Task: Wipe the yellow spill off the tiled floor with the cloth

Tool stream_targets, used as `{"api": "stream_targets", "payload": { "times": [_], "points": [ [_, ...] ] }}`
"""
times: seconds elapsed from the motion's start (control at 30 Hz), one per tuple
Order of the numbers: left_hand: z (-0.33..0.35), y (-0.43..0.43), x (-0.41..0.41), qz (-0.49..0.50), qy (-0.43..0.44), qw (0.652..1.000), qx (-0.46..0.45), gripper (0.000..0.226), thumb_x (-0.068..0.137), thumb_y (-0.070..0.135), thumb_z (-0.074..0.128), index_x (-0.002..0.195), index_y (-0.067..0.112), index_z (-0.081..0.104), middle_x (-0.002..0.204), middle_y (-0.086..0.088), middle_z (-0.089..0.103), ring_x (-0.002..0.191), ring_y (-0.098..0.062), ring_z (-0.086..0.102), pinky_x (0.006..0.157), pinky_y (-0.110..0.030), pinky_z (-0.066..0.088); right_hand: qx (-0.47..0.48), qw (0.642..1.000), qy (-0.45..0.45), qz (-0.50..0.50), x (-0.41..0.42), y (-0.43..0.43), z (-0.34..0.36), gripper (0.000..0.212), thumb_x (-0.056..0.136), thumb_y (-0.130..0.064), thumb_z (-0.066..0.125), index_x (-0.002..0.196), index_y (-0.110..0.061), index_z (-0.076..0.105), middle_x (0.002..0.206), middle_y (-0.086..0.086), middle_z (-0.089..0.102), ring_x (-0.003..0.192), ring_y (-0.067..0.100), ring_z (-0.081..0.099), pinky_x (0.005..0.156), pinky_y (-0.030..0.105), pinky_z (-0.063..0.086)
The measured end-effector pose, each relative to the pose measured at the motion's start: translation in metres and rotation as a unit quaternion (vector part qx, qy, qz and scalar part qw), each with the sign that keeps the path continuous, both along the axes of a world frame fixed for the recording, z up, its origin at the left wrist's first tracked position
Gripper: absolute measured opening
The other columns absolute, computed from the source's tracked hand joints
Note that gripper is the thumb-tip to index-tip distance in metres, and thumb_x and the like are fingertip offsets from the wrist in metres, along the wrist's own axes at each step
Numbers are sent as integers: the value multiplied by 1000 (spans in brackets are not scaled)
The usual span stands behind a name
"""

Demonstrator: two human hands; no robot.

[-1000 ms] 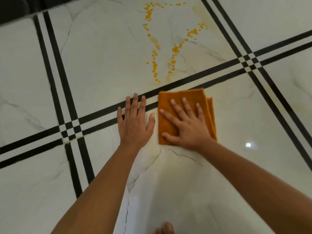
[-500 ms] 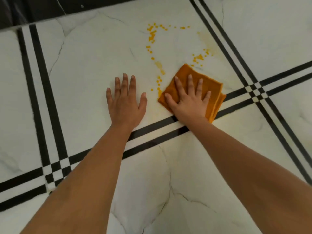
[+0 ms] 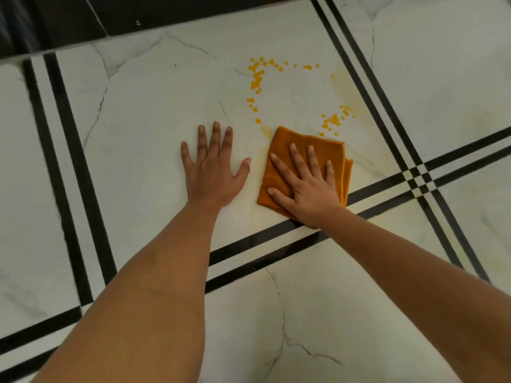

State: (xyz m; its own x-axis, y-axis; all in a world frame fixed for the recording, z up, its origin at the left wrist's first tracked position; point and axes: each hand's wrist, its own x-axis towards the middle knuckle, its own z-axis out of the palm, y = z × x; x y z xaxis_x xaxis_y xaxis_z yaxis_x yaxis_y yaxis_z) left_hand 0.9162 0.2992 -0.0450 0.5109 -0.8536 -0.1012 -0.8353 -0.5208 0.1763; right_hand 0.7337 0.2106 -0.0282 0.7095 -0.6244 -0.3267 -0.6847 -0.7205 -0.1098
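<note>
The yellow spill (image 3: 257,78) is a trail of orange-yellow drops on a white marble tile, with a second small cluster of drops (image 3: 333,120) to its right. A folded orange cloth (image 3: 282,150) lies flat on the floor just below both. My right hand (image 3: 307,186) presses down on the cloth with its fingers spread. My left hand (image 3: 213,175) rests flat on the bare tile to the left of the cloth, holding nothing. A pale yellow smear (image 3: 265,131) marks the floor at the cloth's upper left corner.
Black double stripes (image 3: 276,239) cross the floor below my hands, and another pair (image 3: 367,87) runs diagonally on the right. A dark step or wall base (image 3: 166,15) borders the top. A faint yellowish film (image 3: 343,89) lies right of the drops.
My right hand has pushed the cloth up from the black stripes onto the spill's lower end. The lowest drops are gone, with only a faint smear left there. My left hand shifted forward too.
</note>
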Motion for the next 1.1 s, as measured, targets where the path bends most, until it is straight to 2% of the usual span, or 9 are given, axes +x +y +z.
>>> {"api": "stream_targets", "payload": {
  "times": [0.1, 0.2, 0.37, 0.47, 0.57, 0.73, 0.83, 0.93, 1.1],
  "points": [
    [1, 0, -1, 0, 2, 1000, 6, 71, 90, 60, 22, 149, 23, 8, 158, -3, 6, 144, -25, -2, 111, -55, 1, -8, 1000, 13, 6, -7, -40, 2, 65, 86, -72, 13, 139, -52, -18, 156, -8, -19, 143, 25, -19, 112, 60, -2],
    [-1, -1, 0, 8, -3, 1000, 10, 73, 87, 62, 15, 149, 23, 10, 157, -2, 8, 144, -24, -1, 111, -54, 1, -6, 998, 6, -66, 14, -68, -1, 64, 88, -69, 14, 143, -48, -13, 157, -3, -17, 142, 29, -20, 111, 60, -5],
    [0, -6, -5, 35, -10, 999, 15, 78, 81, 62, 8, 149, 23, 12, 157, -3, 12, 144, -24, 2, 111, -53, 2, -26, 999, -26, -27, 31, -81, -8, 62, 90, -66, 14, 145, -47, -7, 158, -2, -12, 142, 30, -19, 109, 63, -8],
    [8, -29, -14, 49, 1, 999, -3, 78, 81, 60, 6, 149, 22, 12, 157, -2, 13, 144, -21, 3, 112, -51, 0, -24, 997, -54, -54, 42, -85, -7, 59, 91, -64, 14, 145, -46, -3, 159, -3, -8, 143, 29, -17, 109, 61, -9],
    [9, -61, -20, 82, 17, 996, -12, 78, 80, 60, 1, 149, 23, 5, 158, 2, 4, 144, -19, -3, 112, -49, -4, -50, 996, -69, 30, 4, -91, -10, 58, 89, -66, 9, 142, -51, -8, 158, -6, -6, 144, 26, -14, 111, 60, -6],
    [4, -82, -25, 107, 34, 993, 22, 79, 82, 64, 11, 149, 24, 6, 158, 6, 1, 144, -19, -6, 111, -53, -4, -33, 998, -48, -2, -19, -161, -11, 58, 86, -69, 2, 141, -53, -10, 158, -7, -10, 144, 25, -16, 110, 59, -8],
    [17, -86, -21, 127, 80, 986, 69, 69, 92, 58, 24, 149, 25, 3, 157, 8, -3, 144, -17, -9, 113, -53, -3, -22, 998, -54, 11, -7, -161, -11, 59, 88, -66, 5, 143, -50, -7, 158, -5, -11, 143, 28, -17, 108, 59, -11],
    [28, -97, -25, 163, 123, 975, 84, 64, 95, 54, 22, 149, 26, 6, 157, 8, -2, 144, -16, -7, 113, -51, -1, -10, 998, -56, 4, -11, -160, -9, 59, 89, -65, 6, 144, -49, -7, 158, -4, -12, 143, 29, -18, 109, 60, -12],
    [25, -95, -48, 121, 64, 988, 73, 61, 97, 48, 18, 149, 23, -1, 157, 6, -7, 144, -15, -10, 114, -48, -3, -4, 998, -50, 31, -14, -144, -7, 60, 87, -68, 1, 140, -49, -18, 155, -7, -21, 142, 27, -23, 108, 57, -16]
  ]
}}
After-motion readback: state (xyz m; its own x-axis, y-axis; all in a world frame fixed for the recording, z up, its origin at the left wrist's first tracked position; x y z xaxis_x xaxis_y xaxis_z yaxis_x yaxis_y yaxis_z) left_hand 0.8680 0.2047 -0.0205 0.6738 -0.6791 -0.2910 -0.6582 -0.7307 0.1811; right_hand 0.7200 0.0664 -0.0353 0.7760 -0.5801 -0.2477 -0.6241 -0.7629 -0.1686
